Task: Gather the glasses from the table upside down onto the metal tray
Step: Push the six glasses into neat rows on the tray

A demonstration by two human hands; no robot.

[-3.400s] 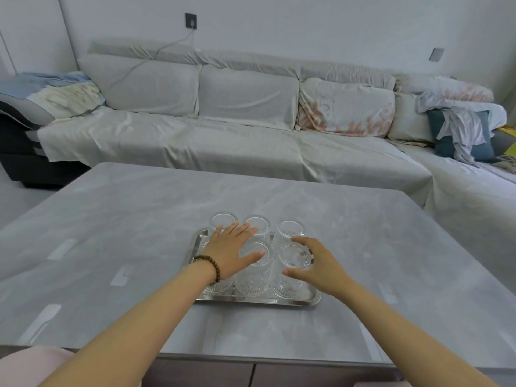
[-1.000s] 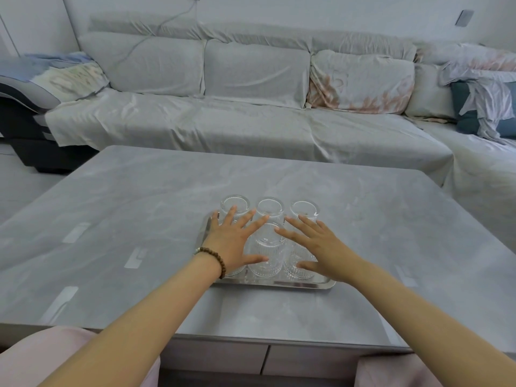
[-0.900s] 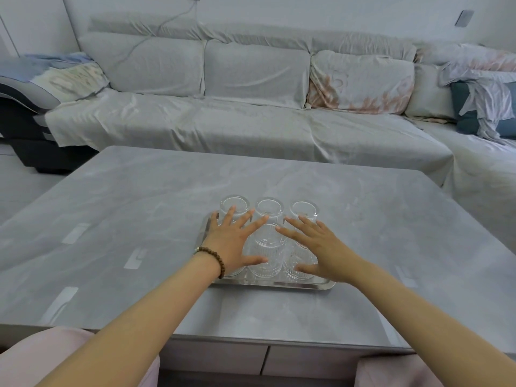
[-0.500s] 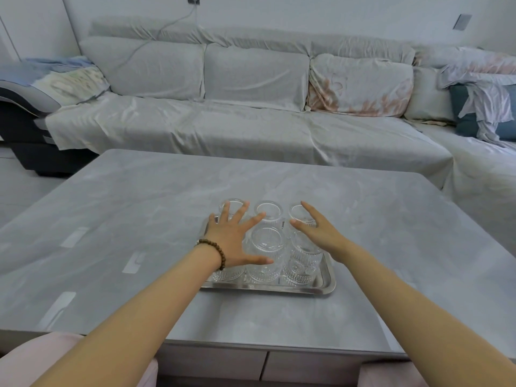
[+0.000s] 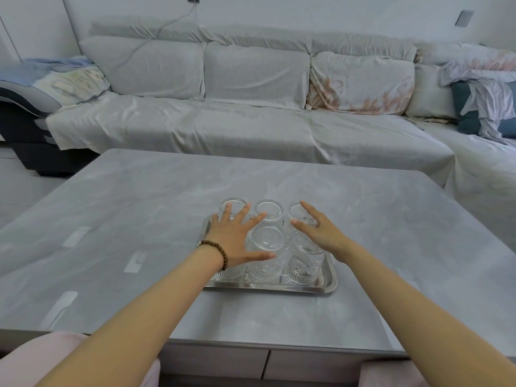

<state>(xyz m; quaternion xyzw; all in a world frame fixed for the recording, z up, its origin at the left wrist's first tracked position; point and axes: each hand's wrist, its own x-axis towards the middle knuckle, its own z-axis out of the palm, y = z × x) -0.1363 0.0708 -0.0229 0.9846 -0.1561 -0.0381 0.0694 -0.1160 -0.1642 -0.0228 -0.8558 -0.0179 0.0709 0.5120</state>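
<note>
Several clear ribbed glasses (image 5: 267, 241) stand upside down in two rows on the metal tray (image 5: 327, 283), which lies on the grey table. My left hand (image 5: 236, 238), with a bead bracelet on the wrist, is spread flat over the front-left glass and hides most of it. My right hand (image 5: 318, 230) hovers with fingers apart over the right-hand glasses, above the front-right glass (image 5: 303, 263), and grips nothing.
The grey table (image 5: 139, 213) reaches to a long grey sofa (image 5: 223, 121) behind it. Cushions and crumpled cloths (image 5: 485, 99) lie at the sofa's right end. Pink seat edges (image 5: 33, 358) show at the bottom corners.
My right hand has lifted off the front-right glass and turned edge-on, now hovering over the right column. My left hand stays spread over the front-left glass. The view tilted slightly.
</note>
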